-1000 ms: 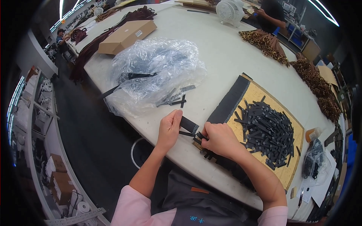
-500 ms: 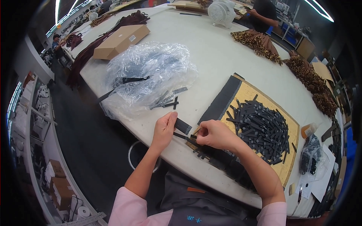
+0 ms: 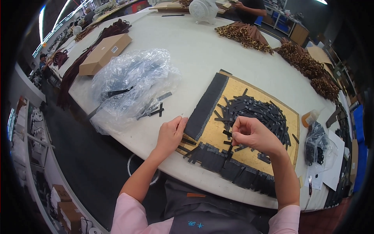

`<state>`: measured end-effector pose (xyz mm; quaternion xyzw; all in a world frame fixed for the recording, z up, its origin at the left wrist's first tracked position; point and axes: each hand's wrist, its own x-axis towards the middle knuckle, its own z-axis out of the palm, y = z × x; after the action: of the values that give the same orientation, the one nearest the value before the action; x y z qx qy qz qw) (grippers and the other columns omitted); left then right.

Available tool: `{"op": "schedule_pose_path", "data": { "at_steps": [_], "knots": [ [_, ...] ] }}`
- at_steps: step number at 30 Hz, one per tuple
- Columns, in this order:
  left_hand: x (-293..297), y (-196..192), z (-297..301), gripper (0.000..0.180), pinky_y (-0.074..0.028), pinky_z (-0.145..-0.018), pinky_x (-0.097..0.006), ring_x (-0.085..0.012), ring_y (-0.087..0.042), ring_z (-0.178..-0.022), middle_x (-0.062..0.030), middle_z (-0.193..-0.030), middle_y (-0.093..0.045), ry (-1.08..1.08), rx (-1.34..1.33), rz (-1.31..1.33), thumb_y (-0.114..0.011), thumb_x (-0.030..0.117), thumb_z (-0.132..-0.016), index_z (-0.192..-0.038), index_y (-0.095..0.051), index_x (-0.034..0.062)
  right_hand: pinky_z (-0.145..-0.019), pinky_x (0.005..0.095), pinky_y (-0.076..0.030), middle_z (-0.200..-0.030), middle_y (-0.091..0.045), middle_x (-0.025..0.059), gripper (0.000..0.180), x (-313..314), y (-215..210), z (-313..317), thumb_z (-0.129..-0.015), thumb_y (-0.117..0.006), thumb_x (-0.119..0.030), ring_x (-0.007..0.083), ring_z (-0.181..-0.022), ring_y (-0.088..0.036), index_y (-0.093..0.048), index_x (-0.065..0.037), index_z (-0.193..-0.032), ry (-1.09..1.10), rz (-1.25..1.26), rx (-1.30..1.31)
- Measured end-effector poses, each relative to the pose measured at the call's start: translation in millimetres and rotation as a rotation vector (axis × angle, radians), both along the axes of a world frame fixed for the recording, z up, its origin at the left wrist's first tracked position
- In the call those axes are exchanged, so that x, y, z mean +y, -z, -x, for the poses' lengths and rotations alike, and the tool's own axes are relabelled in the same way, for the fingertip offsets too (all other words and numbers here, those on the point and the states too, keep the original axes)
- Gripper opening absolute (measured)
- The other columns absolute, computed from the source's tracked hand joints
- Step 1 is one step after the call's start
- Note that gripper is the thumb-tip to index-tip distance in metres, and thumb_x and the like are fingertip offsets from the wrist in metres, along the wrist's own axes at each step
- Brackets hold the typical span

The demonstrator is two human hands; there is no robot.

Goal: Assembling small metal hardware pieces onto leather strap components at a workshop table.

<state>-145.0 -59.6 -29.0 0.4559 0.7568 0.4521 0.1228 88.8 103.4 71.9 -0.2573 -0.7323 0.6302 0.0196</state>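
My right hand is over the board, thumb and fingers pinched on a short black strip that points down toward the near edge. Behind that hand lies a loose heap of black strips with grey ends. The yellow board carries them. My left hand is closed at the board's left corner, beside a long row of black strips; what its fingers hold is hidden. Another row of black strips runs along the near edge, overhanging it.
A clear plastic bag with black pieces and a cardboard box lie left on the white table. Brown straps with brass-coloured rings lie far right, near a glue bottle. A white fan stands at the back.
My right hand has moved right, away from my left hand, to the strip heap. The hands were close together before, near a wide black piece at my left hand. The view has shifted.
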Motion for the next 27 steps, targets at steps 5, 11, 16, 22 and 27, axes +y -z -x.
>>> {"op": "schedule_pose_path", "data": {
  "at_steps": [5,11,16,22,27],
  "knots": [
    [-4,1,-17,0.032,-0.043,-0.050,-0.043,-0.0342,-0.058,-0.055,-0.0136,-0.060,-0.055,-0.088,0.364,0.098,-0.062,0.026,-0.099,-0.075,-0.059,0.0049,-0.067,0.0214,-0.048,-0.078,-0.065,0.0001,0.009,7,-8,-42,-0.092,-0.064,-0.007,0.0058,-0.076,-0.064,-0.056,-0.004,-0.088,0.085,0.040,0.079],
    [-3,-7,-24,0.020,-0.044,-0.050,-0.039,-0.0268,-0.061,-0.059,-0.0064,-0.073,-0.057,-0.143,0.622,0.048,-0.075,0.024,-0.087,-0.080,-0.062,0.0099,-0.070,0.0215,-0.049,-0.080,-0.065,-0.0006,0.009,11,-7,-81,-0.093,-0.066,-0.007,0.0062,-0.078,-0.065,-0.058,-0.004,-0.091,0.159,0.045,0.140],
    [4,-34,-50,0.029,-0.046,-0.055,-0.030,-0.0176,-0.055,-0.064,-0.0052,-0.082,-0.056,-0.045,0.479,-0.137,-0.081,0.009,-0.078,-0.101,-0.065,0.0052,-0.077,0.0227,-0.051,-0.087,-0.067,0.0012,0.008,7,-12,-93,-0.095,-0.065,-0.006,0.0079,-0.085,-0.067,-0.060,-0.003,-0.098,0.148,0.112,0.197],
    [52,-75,-137,0.036,-0.052,-0.080,-0.030,-0.0142,-0.062,-0.099,-0.0098,-0.122,-0.063,0.793,-0.474,0.017,-0.071,0.011,-0.092,-0.126,-0.064,0.0028,-0.080,0.0244,-0.053,-0.093,-0.066,0.0023,0.011,-7,-13,-102,-0.097,-0.065,-0.007,0.0092,-0.088,-0.067,-0.058,-0.001,-0.103,0.187,0.113,0.329],
    [68,-70,-141,0.021,-0.051,-0.078,-0.026,-0.0086,-0.061,-0.095,-0.0062,-0.113,-0.063,0.822,-0.715,0.234,-0.057,0.011,-0.102,-0.115,-0.070,0.0008,-0.080,0.0238,-0.053,-0.096,-0.065,0.0022,0.012,-8,-3,-124,-0.096,-0.066,-0.007,0.0088,-0.089,-0.066,-0.058,-0.002,-0.105,0.389,0.153,0.403]
  ]
}}
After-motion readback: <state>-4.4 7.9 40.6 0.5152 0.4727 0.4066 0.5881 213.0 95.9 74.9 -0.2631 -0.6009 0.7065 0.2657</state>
